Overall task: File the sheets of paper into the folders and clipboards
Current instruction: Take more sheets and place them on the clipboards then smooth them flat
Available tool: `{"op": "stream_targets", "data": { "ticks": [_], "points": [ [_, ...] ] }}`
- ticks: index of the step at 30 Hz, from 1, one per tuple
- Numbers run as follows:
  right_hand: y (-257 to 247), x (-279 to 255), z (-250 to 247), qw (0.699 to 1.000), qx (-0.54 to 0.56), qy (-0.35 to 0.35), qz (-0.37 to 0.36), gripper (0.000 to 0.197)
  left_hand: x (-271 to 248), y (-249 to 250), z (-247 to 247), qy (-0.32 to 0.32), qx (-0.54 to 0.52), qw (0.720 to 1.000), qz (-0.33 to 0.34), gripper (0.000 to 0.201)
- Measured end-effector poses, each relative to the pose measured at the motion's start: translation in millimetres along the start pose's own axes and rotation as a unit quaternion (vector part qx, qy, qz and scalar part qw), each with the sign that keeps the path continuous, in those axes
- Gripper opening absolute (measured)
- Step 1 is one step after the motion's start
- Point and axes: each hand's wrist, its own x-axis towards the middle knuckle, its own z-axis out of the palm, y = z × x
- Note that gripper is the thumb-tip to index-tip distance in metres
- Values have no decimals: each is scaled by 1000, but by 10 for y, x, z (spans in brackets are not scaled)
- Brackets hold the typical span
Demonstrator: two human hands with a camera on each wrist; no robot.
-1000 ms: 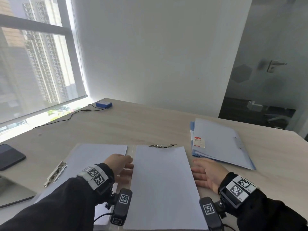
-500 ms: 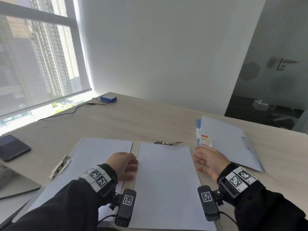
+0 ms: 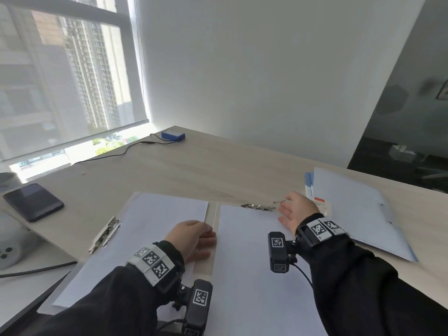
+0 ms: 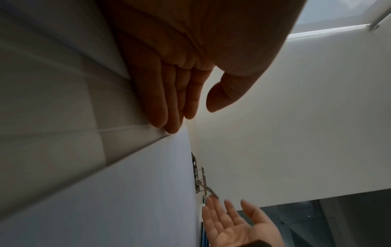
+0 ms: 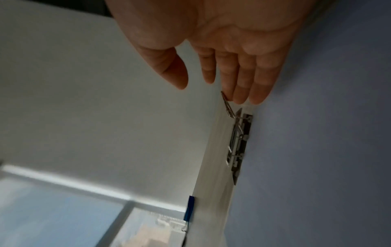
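Note:
An open white folder (image 3: pixel 214 215) lies flat before me with a white sheet on each half. The left sheet (image 3: pixel 155 219) has a metal clip (image 3: pixel 105 235) at its left edge. The right sheet (image 3: pixel 254 267) lies below a top clip (image 3: pixel 259 206). My left hand (image 3: pixel 194 238) rests flat at the spine, its straight fingers (image 4: pixel 169 108) pressing the sheet's edge. My right hand (image 3: pixel 292 210) is open at the sheet's far right corner. Its fingertips (image 5: pixel 241 98) touch the raised lever (image 5: pixel 228 107) of the top clip (image 5: pixel 239 147).
A stack of blue folders (image 3: pixel 358 209) with a red-and-white label lies to the right. A dark phone (image 3: pixel 34 201) sits at the left, a blue box (image 3: pixel 173 136) with a black cable at the far edge, and a white device (image 3: pixel 9 241) at the left edge.
My right hand has moved forward from beside the right sheet's edge up to the top clip's lever. The left hand has stayed at the spine. The head view has tilted up.

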Motion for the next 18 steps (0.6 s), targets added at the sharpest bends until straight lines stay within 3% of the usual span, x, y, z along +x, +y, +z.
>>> {"op": "stream_targets", "data": {
  "ticks": [2, 4, 8, 10, 12, 18],
  "points": [
    [-60, 41, 111, 996, -77, 6, -49, 46, 13, -8, -14, -4, -3, 1000, 1, 15],
    [-91, 43, 235, 971, -220, -6, -97, 51, 24, -18, -25, -7, -6, 1000, 2, 16],
    [-66, 39, 467, 865, -471, -104, -138, 51, 37, -44, -36, -15, -7, 1000, 7, 17],
    [-56, 52, 556, 792, -579, -123, -149, 43, 41, -44, -36, -20, -9, 1000, 9, 17],
    [-41, 70, 601, 727, -659, -123, -149, 53, 43, -42, -41, -23, -10, 1000, 8, 16],
    [42, 75, 662, 610, -769, -149, -122, 72, 71, -64, -62, -31, -13, 999, 10, 19]
  ]
}}
